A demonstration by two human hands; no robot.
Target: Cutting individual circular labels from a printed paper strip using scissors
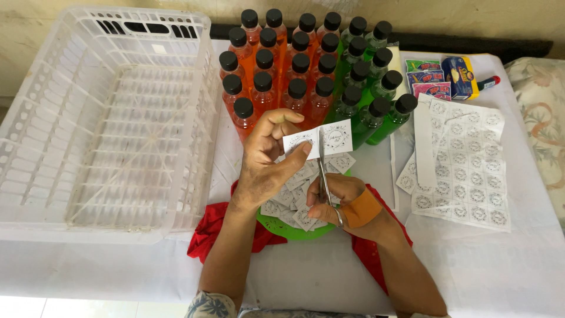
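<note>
My left hand [268,162] pinches a short paper strip of two printed labels [321,140] between thumb and fingers. In my right hand [341,206], which has an orange bandage across its back, is a pair of scissors [323,174]; the blades point up and cut the strip between the two labels. Beneath both hands a green plate [288,228] holds a pile of several cut labels [297,197]. The plate rests on a red cloth [209,232].
A big white plastic crate [106,118] stands at the left. Several black-capped bottles, orange [276,65] and green [368,76], stand behind my hands. Uncut label sheets [465,162] lie at the right, with small colourful packets [438,76] beyond them.
</note>
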